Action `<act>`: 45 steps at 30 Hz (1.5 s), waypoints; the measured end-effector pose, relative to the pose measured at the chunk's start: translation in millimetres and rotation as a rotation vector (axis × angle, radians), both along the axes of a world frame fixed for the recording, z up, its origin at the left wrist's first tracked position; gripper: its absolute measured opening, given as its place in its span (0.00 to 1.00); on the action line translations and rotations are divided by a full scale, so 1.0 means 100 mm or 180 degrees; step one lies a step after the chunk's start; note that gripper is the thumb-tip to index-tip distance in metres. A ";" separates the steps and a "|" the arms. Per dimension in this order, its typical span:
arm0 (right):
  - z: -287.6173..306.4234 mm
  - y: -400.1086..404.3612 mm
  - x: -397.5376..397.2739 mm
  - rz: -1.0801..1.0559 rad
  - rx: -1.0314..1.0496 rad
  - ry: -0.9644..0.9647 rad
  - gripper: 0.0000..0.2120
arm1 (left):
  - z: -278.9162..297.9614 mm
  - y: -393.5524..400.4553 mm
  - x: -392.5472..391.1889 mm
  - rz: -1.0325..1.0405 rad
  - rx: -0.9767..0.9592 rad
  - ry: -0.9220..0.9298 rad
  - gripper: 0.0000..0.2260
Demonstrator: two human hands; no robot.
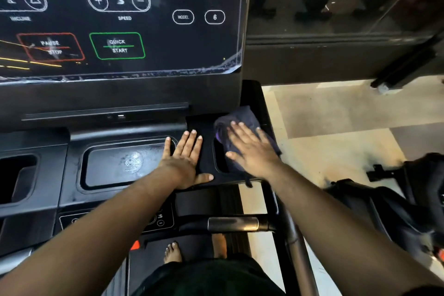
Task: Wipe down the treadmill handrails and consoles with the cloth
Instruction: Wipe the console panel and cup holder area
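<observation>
Right hand [252,149], fingers spread, pressing dark cloth [242,118] onto console tray [206,127], centre frame; left hand [185,158] flat, fingers together, alongside.

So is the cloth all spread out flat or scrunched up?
Scrunched up. The cloth bunches in dark folds under the flat right hand, over the cup holder.

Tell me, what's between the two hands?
Only bare black console tray lies between the left hand and the right hand pressing the cloth, in the head view.

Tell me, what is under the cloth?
The cloth lies over the right cup holder recess, pressed flat by the right hand. Whether the recess holds anything stays hidden.
</observation>
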State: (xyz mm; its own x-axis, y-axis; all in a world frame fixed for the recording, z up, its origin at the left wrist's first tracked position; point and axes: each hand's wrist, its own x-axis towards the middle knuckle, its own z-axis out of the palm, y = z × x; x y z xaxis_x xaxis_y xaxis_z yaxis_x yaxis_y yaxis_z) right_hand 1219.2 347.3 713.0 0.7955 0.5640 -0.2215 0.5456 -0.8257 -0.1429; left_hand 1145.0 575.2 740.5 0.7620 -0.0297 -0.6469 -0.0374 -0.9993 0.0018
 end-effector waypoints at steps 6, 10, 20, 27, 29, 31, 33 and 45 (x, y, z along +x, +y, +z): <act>0.02 0.09 0.25 -0.1061 -0.0001 0.0234 0.33 | -0.05 0.01 0.01 0.0011 -0.0026 -0.0040 0.53; 0.06 0.36 -0.01 -0.0470 0.0205 -0.0144 0.28 | -0.02 0.00 0.01 -0.0006 0.0003 0.0020 0.52; 0.43 0.35 -0.43 -0.0273 0.1723 -0.0267 0.23 | 0.34 0.04 -0.07 0.0650 -0.1332 -0.0421 0.45; 0.80 0.57 -1.05 -0.0549 0.2706 0.0014 0.27 | 0.67 0.00 -0.50 0.2241 -0.4601 -0.0698 0.13; 0.86 0.55 -1.21 -0.0797 0.3084 0.0051 0.27 | 0.71 0.06 -0.67 0.2446 -0.4967 -0.0725 0.11; 0.86 0.59 -1.30 -0.1293 0.3181 0.0016 0.31 | 0.72 0.13 -0.81 0.2539 -0.5332 -0.0561 0.12; 0.87 0.69 -1.39 -0.1950 0.3293 0.0536 0.41 | 0.76 0.17 -0.95 0.2636 -0.5537 -0.0430 0.12; 0.81 1.07 -1.93 -0.1911 0.4011 0.1001 0.39 | 0.67 0.52 -1.95 0.2927 -0.4064 -0.2558 0.13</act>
State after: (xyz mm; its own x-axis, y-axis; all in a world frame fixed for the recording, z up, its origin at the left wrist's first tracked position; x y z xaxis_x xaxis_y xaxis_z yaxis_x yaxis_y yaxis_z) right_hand 1025.9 454.4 794.4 0.9924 0.1150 -0.0435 -0.0260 -0.1494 -0.9884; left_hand 949.7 626.8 807.1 0.9098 0.4112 -0.0563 0.0999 -0.0854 0.9913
